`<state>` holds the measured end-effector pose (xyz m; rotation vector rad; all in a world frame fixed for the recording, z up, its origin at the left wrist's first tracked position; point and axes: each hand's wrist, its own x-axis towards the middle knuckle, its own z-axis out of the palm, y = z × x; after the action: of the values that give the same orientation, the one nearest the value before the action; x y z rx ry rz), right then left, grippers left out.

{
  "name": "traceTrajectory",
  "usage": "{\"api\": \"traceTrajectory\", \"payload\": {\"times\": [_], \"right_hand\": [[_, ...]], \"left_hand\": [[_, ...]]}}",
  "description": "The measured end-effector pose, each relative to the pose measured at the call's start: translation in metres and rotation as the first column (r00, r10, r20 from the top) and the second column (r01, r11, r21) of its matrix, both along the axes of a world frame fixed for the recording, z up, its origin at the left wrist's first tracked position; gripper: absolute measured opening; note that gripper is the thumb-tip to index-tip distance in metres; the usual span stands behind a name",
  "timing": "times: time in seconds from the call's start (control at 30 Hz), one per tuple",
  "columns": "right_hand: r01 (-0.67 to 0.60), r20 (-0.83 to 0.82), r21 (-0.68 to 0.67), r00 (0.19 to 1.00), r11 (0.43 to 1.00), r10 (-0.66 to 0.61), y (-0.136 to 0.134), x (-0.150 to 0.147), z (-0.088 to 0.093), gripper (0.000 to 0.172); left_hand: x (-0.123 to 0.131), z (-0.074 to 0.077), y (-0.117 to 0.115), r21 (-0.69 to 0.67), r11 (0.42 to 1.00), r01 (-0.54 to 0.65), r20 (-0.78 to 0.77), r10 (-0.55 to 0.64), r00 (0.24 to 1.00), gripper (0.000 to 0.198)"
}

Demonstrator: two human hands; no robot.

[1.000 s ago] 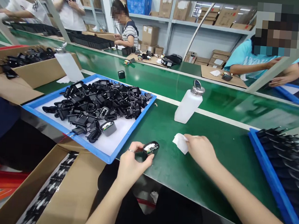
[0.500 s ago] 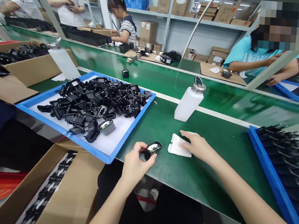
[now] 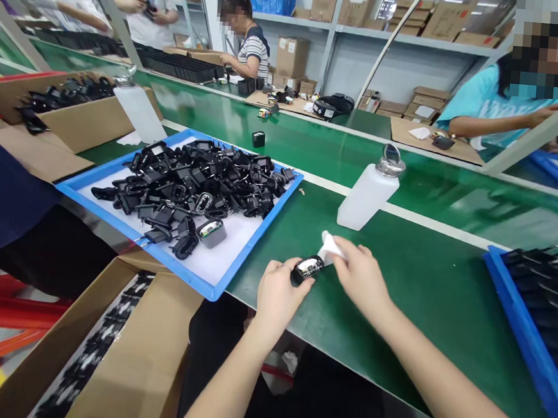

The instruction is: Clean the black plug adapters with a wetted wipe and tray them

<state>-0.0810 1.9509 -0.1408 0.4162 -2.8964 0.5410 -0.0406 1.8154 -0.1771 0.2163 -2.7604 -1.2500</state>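
Note:
My left hand (image 3: 282,293) grips a black plastic housing (image 3: 309,267) whose open end shows a circuit board, just above the green table's front edge. Pinched in my right hand (image 3: 358,270) is a white cloth (image 3: 330,246), close against the housing's right end; I cannot tell whether they touch. To the left, a blue-rimmed tray (image 3: 257,246) bears a heap of black plug parts (image 3: 198,183). One grey housing (image 3: 212,232) with a visible board lies at the heap's near side. A white bottle (image 3: 370,190) with a metal top stands behind my right hand.
At right is a blue tray (image 3: 508,298) of black parts. A second bottle (image 3: 139,108) and a carton of parts (image 3: 83,119) are at left. An open carton (image 3: 142,346) sits below the table edge. Co-workers sit and stand across the green bench (image 3: 417,229).
My right hand has lifted the white cloth off the table and brought it left to the black housing. My left hand still holds the housing. The view has shifted slightly.

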Motion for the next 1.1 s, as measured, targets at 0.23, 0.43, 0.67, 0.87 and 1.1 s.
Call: {"api": "traceTrajectory", "payload": {"times": [0.23,0.43,0.67,0.87,1.1], "right_hand": [[-0.298,-0.285,0.033,0.912,0.954,0.295,-0.023,0.027,-0.027,0.035],[-0.454,-0.321,0.003,0.844,0.891,0.430,-0.017,0.044,-0.028,0.036],[0.066,0.047,-0.337,0.997,0.939,-0.054,0.044,0.026,-0.026,0.029],[0.351,0.422,-0.360,0.888,0.864,-0.184,0.062,-0.015,0.017,0.043],[0.087,0.175,0.170,0.978,0.982,-0.116,0.026,-0.027,0.038,0.049]], "left_hand": [[0.000,0.003,0.000,-0.051,0.998,0.026,0.068,-0.023,0.997,0.024],[0.000,0.005,-0.003,-0.098,0.991,0.094,0.087,-0.086,0.993,0.020],[-0.004,-0.001,-0.006,0.024,0.998,0.053,0.085,-0.055,0.995,0.035],[-0.003,-0.003,-0.005,-0.002,0.997,0.071,0.062,-0.071,0.996,0.037],[0.009,-0.001,-0.014,0.038,0.992,0.124,-0.117,-0.119,0.986,0.053]]}}
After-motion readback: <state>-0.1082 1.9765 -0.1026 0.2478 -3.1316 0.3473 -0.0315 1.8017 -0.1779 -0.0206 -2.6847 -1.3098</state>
